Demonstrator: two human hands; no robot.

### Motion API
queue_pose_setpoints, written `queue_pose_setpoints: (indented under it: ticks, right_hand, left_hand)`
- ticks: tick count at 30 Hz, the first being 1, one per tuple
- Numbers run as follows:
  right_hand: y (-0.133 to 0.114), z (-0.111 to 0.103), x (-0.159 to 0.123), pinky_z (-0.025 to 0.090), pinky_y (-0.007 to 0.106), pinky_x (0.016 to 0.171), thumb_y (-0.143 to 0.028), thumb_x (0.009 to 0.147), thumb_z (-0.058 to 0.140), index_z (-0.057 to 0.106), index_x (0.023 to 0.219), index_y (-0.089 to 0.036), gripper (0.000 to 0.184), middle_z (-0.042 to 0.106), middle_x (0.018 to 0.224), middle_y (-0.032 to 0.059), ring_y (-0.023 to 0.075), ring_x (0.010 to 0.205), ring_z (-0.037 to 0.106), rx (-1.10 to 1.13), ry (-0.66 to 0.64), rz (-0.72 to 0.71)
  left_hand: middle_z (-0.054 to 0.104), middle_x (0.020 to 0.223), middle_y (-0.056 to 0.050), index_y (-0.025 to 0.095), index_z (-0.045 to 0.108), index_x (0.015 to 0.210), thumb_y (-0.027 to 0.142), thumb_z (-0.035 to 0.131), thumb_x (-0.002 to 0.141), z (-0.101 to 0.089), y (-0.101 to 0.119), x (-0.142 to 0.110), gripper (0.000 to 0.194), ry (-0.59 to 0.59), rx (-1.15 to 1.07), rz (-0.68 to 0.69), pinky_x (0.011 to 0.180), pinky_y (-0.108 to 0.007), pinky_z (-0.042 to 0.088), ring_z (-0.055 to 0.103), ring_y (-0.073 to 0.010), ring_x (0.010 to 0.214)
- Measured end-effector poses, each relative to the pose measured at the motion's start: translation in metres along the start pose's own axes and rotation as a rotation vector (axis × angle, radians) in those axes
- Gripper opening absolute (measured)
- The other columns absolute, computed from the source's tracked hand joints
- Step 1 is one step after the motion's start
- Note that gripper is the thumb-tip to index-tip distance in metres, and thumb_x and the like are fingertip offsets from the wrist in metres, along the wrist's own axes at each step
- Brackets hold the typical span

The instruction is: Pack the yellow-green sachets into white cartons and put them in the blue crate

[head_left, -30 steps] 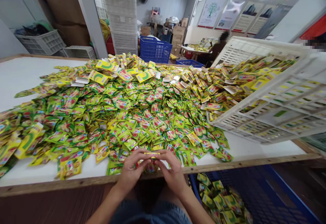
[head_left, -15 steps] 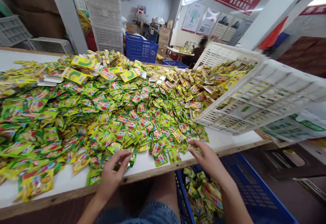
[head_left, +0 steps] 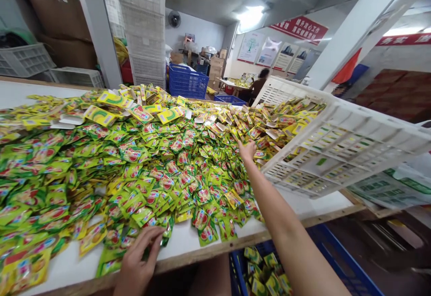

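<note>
A big heap of small green and yellow sachets (head_left: 141, 152) covers the white table (head_left: 188, 237). My left hand (head_left: 138, 260) lies at the table's near edge, fingers spread flat on a few sachets. My right arm stretches far forward; my right hand (head_left: 247, 149) rests on the pile near the mouth of a tilted white crate (head_left: 340, 143), its fingers mostly hidden among the packets. Sachets spill out of that crate onto the table.
A blue crate (head_left: 266, 273) with several sachets sits below the table edge at my right. Stacked white crates (head_left: 144, 31), a blue basket (head_left: 186, 82) and cardboard boxes stand behind. A person sits at a far table (head_left: 235, 82).
My right hand has gone from the near table edge far forward into the pile by the white crate. My left hand stays near the edge on the sachets. The view has lifted.
</note>
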State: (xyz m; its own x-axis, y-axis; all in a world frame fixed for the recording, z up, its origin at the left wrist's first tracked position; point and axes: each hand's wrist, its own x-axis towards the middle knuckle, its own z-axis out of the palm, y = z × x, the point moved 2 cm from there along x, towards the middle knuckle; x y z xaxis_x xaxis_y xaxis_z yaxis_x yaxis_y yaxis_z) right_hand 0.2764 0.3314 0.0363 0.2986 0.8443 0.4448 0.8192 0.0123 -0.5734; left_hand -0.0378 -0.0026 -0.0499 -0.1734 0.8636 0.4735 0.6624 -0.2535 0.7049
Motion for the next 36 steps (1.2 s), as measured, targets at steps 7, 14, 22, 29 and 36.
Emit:
queue_pose_setpoints:
  ticks: [7,14,22,29,36]
  right_hand:
    - [-0.056,0.059,0.031,0.031,0.043,0.094,-0.038,0.067,0.067,0.037,0.129,-0.020,0.071,0.037,0.134,0.0153,0.0326,0.120,0.035,-0.044,-0.111,-0.281]
    - [-0.074,0.067,0.023,0.040,0.035,0.079,-0.016,0.078,0.049,0.050,0.113,-0.015,0.035,0.050,0.115,0.0144,0.0254,0.094,0.053,-0.002,-0.158,-0.314]
    - [-0.088,0.008,-0.050,0.040,0.032,0.074,-0.018,0.079,0.048,0.054,0.093,-0.016,0.015,0.056,0.098,0.0103,0.0218,0.081,0.053,0.154,-0.135,-0.452]
    - [-0.107,-0.044,-0.198,0.042,0.023,0.060,-0.020,0.084,0.048,0.053,0.096,-0.019,0.012,0.057,0.082,0.0013,0.0124,0.066,0.051,0.524,-0.290,-0.360]
    - [-0.125,-0.044,-0.298,0.043,0.024,0.063,-0.014,0.079,0.056,0.055,0.094,-0.020,0.016,0.055,0.086,0.0021,0.0130,0.071,0.051,0.703,-0.419,-0.295]
  left_hand:
    - [0.072,0.091,-0.003,0.026,0.066,0.097,0.017,0.063,0.075,0.009,-0.001,-0.004,0.024,0.060,0.012,0.162,0.081,-0.025,0.054,0.068,-0.0212,0.087]
    - [0.073,0.091,-0.004,0.025,0.062,0.102,0.014,0.062,0.076,0.007,0.001,-0.006,0.029,0.035,0.092,0.171,0.082,-0.025,0.053,0.068,-0.0207,0.087]
    - [0.071,0.093,-0.004,0.024,0.061,0.101,0.017,0.058,0.081,0.007,0.006,-0.003,0.022,-0.034,0.073,0.119,0.084,-0.026,0.052,0.067,-0.0197,0.090]
    - [0.058,0.124,-0.012,0.022,0.041,0.129,0.025,0.058,0.082,0.011,-0.005,-0.011,0.050,0.050,0.007,-0.054,0.097,-0.041,0.046,0.057,-0.0257,0.113]
    - [0.036,0.145,-0.012,0.027,0.021,0.141,0.031,0.059,0.082,0.010,0.013,0.007,0.070,-0.051,-0.334,-0.230,0.104,-0.044,0.038,0.042,-0.0266,0.129]
